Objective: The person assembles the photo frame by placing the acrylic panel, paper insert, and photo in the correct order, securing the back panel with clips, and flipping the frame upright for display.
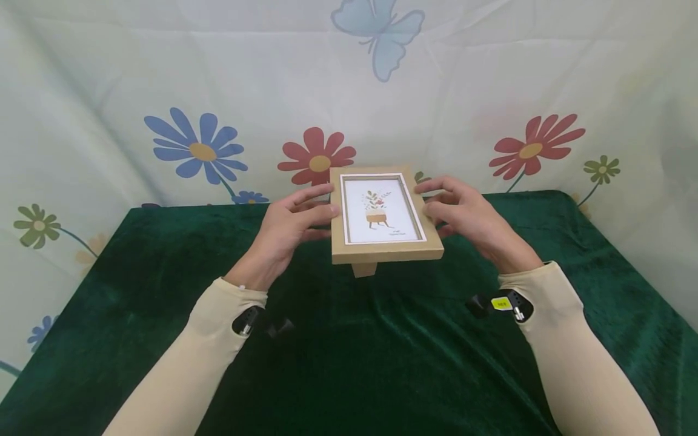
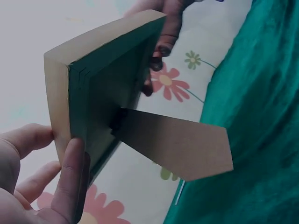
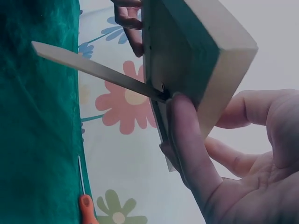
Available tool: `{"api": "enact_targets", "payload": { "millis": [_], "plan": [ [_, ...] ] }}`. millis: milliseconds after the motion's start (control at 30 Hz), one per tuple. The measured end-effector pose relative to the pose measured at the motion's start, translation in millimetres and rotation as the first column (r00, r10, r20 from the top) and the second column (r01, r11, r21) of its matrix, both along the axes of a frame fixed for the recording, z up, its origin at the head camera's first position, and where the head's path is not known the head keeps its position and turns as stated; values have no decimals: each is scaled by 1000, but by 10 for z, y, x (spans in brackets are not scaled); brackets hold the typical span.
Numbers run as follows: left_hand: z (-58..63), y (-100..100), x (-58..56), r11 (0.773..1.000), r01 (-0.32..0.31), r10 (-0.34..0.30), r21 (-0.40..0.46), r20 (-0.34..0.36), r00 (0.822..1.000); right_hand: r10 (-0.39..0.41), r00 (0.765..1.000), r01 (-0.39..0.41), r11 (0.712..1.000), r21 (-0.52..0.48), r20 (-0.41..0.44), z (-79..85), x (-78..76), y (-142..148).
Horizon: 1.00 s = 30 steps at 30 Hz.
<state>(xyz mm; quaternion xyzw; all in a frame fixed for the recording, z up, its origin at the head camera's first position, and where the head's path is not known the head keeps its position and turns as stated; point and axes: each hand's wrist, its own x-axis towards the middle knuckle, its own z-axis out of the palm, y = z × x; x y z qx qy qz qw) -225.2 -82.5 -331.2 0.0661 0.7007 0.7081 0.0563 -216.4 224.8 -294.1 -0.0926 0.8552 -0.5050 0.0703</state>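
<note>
A light wooden picture frame (image 1: pixel 386 251) with a plant print (image 1: pixel 377 209) is held up above the green cloth, tilted back with its picture side up. My left hand (image 1: pixel 283 224) grips its left edge, thumb in front and fingers behind. On the opposite edge my right hand (image 1: pixel 469 212) holds it the same way. From the dark back of the frame, the flat support leg (image 2: pixel 180 144) sticks out, swung away from the panel. In the right wrist view this leg (image 3: pixel 98 70) appears edge-on. Its lower end (image 1: pixel 364 269) shows beneath the frame in the head view.
A dark green velvet cloth (image 1: pixel 349 363) covers the table. An orange-handled screwdriver (image 3: pixel 87 210) lies by the cloth's far edge in the right wrist view, and the head view has it hidden. A pale flower-printed curtain (image 1: pixel 458 121) hangs behind.
</note>
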Motion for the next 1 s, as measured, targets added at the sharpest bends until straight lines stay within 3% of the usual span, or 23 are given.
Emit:
{"api": "enact_targets", "payload": {
  "millis": [433,1000],
  "plan": [
    [85,-93,-20,1000,-8,8,-5,61,998,62,996,-58,997,-58,68,-66,-41,-19],
    [-173,-242,-219,998,49,-43,-51,104,994,51,994,-44,996,-75,98,-385,-194,-138]
  ]
}}
